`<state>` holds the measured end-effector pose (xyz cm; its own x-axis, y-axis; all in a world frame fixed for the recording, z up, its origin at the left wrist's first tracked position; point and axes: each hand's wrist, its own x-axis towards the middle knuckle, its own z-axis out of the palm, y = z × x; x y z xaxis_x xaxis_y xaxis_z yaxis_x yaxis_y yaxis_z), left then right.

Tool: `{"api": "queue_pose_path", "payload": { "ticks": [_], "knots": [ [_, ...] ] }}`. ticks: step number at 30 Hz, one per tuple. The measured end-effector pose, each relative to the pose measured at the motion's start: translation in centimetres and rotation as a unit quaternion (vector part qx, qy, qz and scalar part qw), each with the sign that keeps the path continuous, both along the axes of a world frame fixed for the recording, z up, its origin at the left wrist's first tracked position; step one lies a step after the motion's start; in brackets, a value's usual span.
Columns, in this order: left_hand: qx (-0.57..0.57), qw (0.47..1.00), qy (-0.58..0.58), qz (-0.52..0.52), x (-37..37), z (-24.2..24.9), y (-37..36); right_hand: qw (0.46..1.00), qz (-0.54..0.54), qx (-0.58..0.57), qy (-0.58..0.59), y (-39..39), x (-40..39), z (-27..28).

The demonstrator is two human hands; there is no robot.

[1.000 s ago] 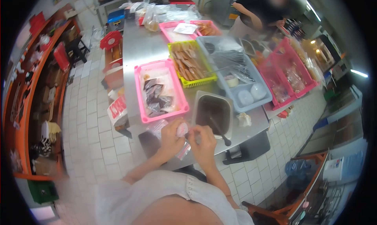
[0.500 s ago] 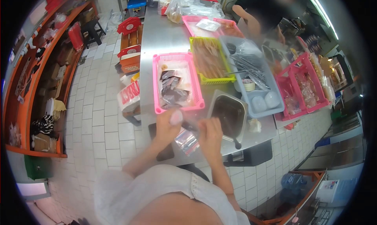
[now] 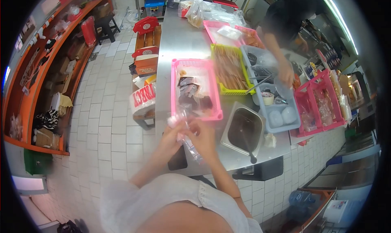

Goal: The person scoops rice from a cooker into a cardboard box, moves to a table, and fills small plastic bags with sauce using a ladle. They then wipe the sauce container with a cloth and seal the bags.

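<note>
My left hand (image 3: 172, 137) is closed around a small clear plastic bag (image 3: 182, 114), with something whitish showing at its top. Close against it, my right hand (image 3: 202, 138) pinches the same plastic; the fingertips of both hands nearly meet. What lies inside the bag is too blurred to make out. Under the hands, shiny clear packets (image 3: 193, 150) rest at the table's near edge. Just beyond the fingers stands a pink basket (image 3: 216, 84) holding several small dark sachets (image 3: 189, 88). A steel pan (image 3: 244, 131) of dark liquid, with a ladle handle over its rim, sits right of my right hand.
A yellow-green basket (image 3: 234, 89) of thin brown packs and a blue tray (image 3: 291, 128) of tools and white lids stand farther right. A co-worker's hand (image 3: 286, 75) reaches over that tray. Pink crates (image 3: 300, 132) flank it. Orange shelves (image 3: 61, 90) line the left wall.
My hands have come together, and the right one has moved left to the plastic. The co-worker's arm now extends over the blue tray. The view has shifted slightly.
</note>
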<state>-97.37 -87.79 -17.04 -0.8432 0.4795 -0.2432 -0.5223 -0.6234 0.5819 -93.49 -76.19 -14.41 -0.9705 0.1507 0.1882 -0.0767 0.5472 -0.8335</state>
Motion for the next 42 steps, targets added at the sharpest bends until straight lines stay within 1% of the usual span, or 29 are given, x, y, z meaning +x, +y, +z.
{"api": "queue_pose_path", "payload": {
  "ticks": [2,5,7,8,10,11,12,13,14,16,18,19,20,22,24,25,26,28,29,31,32,33,34,36,38,39,40,41,42],
  "knots": [
    [-0.011,1.0,0.025,0.001,0.3,-0.1,0.1,0.994,-0.056,-0.086,0.019,0.0,0.3,-0.6],
    [-0.044,0.996,0.073,-0.02,0.4,-0.1,0.2,0.985,-0.083,-0.15,0.008,1.2,1.1,0.1],
    [-0.03,0.996,0.051,0.068,0.4,-0.5,0.6,0.979,-0.123,-0.156,0.039,1.8,1.5,1.0],
    [-0.03,0.996,0.05,0.067,0.4,-0.4,0.6,0.971,-0.161,-0.159,0.07,2.1,1.7,1.3],
    [-0.082,0.983,0.075,0.145,0.0,0.2,0.3,0.973,-0.161,-0.137,0.097,2.3,2.1,1.8],
    [-0.11,0.979,0.107,0.133,0.4,0.0,-0.1,0.975,-0.154,-0.144,0.07,1.7,2.4,2.5],
    [-0.104,0.979,0.111,0.138,0.9,0.6,-0.2,0.977,-0.145,-0.148,0.045,1.4,2.6,3.1],
    [-0.236,0.95,0.178,0.102,1.4,1.5,0.0,0.988,-0.119,-0.097,0.021,1.4,2.7,2.6],
    [-0.36,0.899,0.24,0.071,1.7,2.4,0.4,0.989,-0.108,-0.082,0.051,1.0,2.7,2.8],
    [-0.345,0.904,0.238,0.088,2.0,3.8,0.2,0.993,-0.046,-0.079,0.068,0.8,2.2,2.9],
    [-0.353,0.901,0.23,0.105,2.5,4.0,-1.2,0.994,0.013,-0.107,0.013,-0.1,1.2,3.1],
    [-0.367,0.898,0.217,0.106,2.7,4.1,-2.6,0.996,0.05,-0.069,0.024,-0.9,0.5,3.0],
    [-0.32,0.917,0.208,0.118,2.8,4.4,-3.9,0.995,0.087,-0.031,0.034,-1.6,-0.2,3.0],
    [-0.302,0.931,0.185,0.089,2.6,3.7,-7.7,0.981,0.169,0.036,0.092,-3.9,-1.4,4.1],
    [-0.319,0.93,0.164,0.077,1.9,3.1,-11.8,0.978,0.209,-0.011,0.022,-7.2,-2.2,3.2],
    [-0.358,0.906,0.214,0.076,1.3,2.5,-14.0,0.974,0.214,-0.039,-0.057,-9.2,-2.5,3.3],
    [-0.392,0.878,0.266,0.071,0.5,1.9,-16.3,0.975,0.208,-0.046,-0.058,-11.5,-2.9,2.3],
    [-0.399,0.867,0.298,0.034,-1.9,1.0,-22.2,0.937,0.199,-0.237,-0.159,-15.8,-4.3,0.4],
    [-0.398,0.849,0.346,0.037,-3.5,0.6,-24.7,0.955,0.212,-0.154,-0.14,-17.8,-5.6,1.2],
    [-0.396,0.833,0.383,0.047,-5.1,0.6,-28.3,0.946,0.218,-0.177,-0.163,-22.4,-8.2,0.4],
    [-0.45,0.785,0.422,0.05,-6.1,0.9,-30.3,0.932,0.226,-0.219,-0.178,-24.6,-9.7,0.1],
    [-0.503,0.732,0.457,0.048,-6.9,1.2,-32.4,0.935,0.246,-0.162,-0.196,-26.5,-11.2,0.5],
    [-0.55,0.677,0.487,0.044,-7.4,1.3,-34.1,0.934,0.246,-0.166,-0.199,-28.5,-12.0,0.4],
    [-0.578,0.664,0.473,0.044,-9.4,0.4,-36.2,0.956,0.261,-0.012,-0.135,-31.5,-14.4,0.1],
    [-0.545,0.687,0.47,0.096,-12.4,-1.8,-37.2,0.963,0.253,0.01,-0.086,-33.1,-17.0,-0.9],
    [-0.543,0.689,0.469,0.1,-14.0,-3.2,-37.2,0.971,0.226,0.074,-0.025,-33.5,-18.7,-2.2],
    [-0.557,0.664,0.485,0.121,-15.8,-4.9,-36.9,0.97,0.197,0.136,0.037,-33.8,-20.7,-3.6],
    [-0.571,0.637,0.5,0.138,-17.8,-6.3,-36.7,0.969,0.188,0.157,0.039,-33.6,-22.9,-5.1],
    [-0.571,0.637,0.5,0.135,-20.1,-7.3,-36.4,0.969,0.186,0.155,0.037,-33.4,-25.4,-5.9]
  ]
}}
